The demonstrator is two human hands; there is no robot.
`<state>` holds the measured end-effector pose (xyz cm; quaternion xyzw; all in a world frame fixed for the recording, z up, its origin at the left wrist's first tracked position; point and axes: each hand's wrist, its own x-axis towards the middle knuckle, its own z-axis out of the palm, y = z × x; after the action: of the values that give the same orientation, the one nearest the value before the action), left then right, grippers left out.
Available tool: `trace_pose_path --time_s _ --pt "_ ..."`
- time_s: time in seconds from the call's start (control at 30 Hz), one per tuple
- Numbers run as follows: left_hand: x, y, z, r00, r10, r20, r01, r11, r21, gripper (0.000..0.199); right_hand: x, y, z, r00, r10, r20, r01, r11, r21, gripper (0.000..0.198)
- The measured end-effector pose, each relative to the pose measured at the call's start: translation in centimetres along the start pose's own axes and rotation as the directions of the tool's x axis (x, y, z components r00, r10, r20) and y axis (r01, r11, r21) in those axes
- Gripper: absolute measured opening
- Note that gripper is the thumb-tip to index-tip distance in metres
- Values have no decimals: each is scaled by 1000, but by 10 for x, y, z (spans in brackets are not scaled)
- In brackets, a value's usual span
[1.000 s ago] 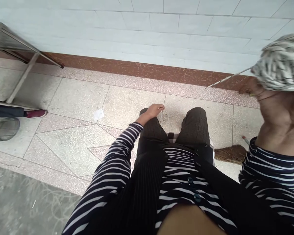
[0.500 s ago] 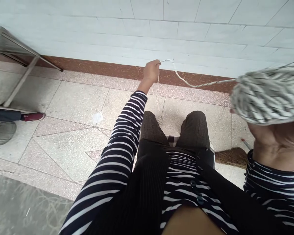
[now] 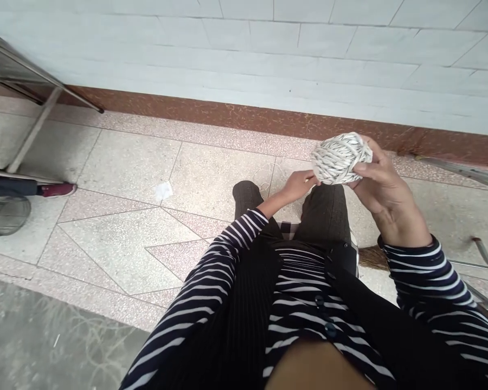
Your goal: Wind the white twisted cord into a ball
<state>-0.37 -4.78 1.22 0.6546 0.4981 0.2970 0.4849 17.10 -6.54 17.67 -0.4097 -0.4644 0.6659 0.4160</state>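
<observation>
Floor spreads beside the baseboard's edge; right hand clasps the cord ball, now further inward; left hand pinches (what, unclear).

There is one ball, with one left hand and one right hand at it. Below the ball are two knees and one broom; left of it, one scrap, one shoe, one basket and one stand.
</observation>
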Motion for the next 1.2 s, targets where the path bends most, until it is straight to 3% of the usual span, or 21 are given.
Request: trace_pose_path --time_s 0.1,0.3,0.5,0.7,0.83,1.0,1.1,1.2 --pt "-33 -17 8 996 -84 23 83 995 50 37 -5 -2 -7 997 -26 -71 27 999 17 51" --pt "-76 -34 25 981 -183 62 172 973 153 27 -13 12 -20 990 70 -124 -57 993 103 49" --pt "-80 -29 16 980 -199 22 188 950 248 32 -14 13 -22 983 5 -182 24 987 157 56" --pt "-88 -36 16 976 -205 73 179 946 270 29 -17 21 -15 981 59 -185 -18 977 212 59" --pt "-86 -42 2 974 -225 -20 223 945 239 34 -17 21 -16 973 69 -221 -17 974 227 67" --pt "-76 -46 -20 973 -197 -122 219 954 207 37 -18 19 -19 970 -8 -243 42 990 133 65" --pt "-75 -51 -16 970 -210 -126 232 952 199 35 -23 18 -15 977 -50 -208 69 994 86 63" --pt "-81 -52 1 966 -257 -34 258 942 216 33 -26 16 -10 975 -91 -202 102 994 48 59"
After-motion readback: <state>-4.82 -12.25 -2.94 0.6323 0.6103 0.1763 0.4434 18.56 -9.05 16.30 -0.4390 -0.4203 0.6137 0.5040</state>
